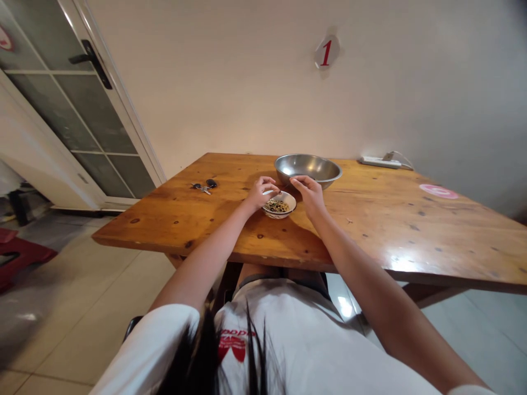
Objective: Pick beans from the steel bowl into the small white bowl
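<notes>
Small bowl (277,215): upright on the wooden surface (230,211), in front of you and just on the near side of the metal bowl (307,164). It holds a mix of pale and dark beans (276,207). Judged handling: beans light, hard and smooth, apt to roll; you do best pinching one at a time, thumb against fingertip. Bowl looks like glazed ceramic: stiff, slick, could chip; take it by the outer wall just under the rim. Metal bowl likely thin, light for its width; hold at the rolled rim.

Grip, left hand (263,193): over the small bowl's left rim, fingers curved; you cannot tell whether a bean sits in it. Grip, right hand (308,193): fingertips drawn together near the metal bowl's near rim; contents too small to tell. Farther left: keys (201,188).
</notes>
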The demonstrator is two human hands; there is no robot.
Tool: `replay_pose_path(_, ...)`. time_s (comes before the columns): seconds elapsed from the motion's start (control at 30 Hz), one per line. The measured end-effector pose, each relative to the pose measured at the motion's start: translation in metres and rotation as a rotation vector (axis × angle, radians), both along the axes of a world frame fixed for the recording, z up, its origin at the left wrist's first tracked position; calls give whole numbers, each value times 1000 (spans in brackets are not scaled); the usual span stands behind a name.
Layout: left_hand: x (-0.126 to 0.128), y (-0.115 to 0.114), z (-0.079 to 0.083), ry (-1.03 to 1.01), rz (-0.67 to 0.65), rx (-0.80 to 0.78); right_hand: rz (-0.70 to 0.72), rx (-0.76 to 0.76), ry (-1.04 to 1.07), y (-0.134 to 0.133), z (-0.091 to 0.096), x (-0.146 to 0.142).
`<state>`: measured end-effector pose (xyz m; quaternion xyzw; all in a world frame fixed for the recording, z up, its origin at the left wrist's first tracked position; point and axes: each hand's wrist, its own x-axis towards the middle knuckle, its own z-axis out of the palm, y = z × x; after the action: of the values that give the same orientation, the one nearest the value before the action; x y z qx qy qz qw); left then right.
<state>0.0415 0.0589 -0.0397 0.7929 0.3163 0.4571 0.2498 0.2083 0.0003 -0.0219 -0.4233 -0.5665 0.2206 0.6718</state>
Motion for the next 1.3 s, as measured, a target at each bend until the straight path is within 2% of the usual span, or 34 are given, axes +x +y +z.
replay_pose_path(0.17,-5,1,-2,-2,25,-23,-113,36,37,1,4,22)
replay_pose_path(0.23,-6,0,-2,-3,34,-29,-112,26,15,1,4,28)
replay_pose_path(0.43,-1,-6,-1,29,4,-6,129,-99,-235,-5,-3,14)
replay_pose_path(0.57,0,-8,0,53,-21,16,146,-120,-318,-8,-5,5)
replay_pose_path(0.87,1,-10,5,122,30,66,130,-73,-302,-8,-5,5)
replay_pose_path(1.3,4,-8,7,197,62,36,81,-33,-223,-8,-1,5)
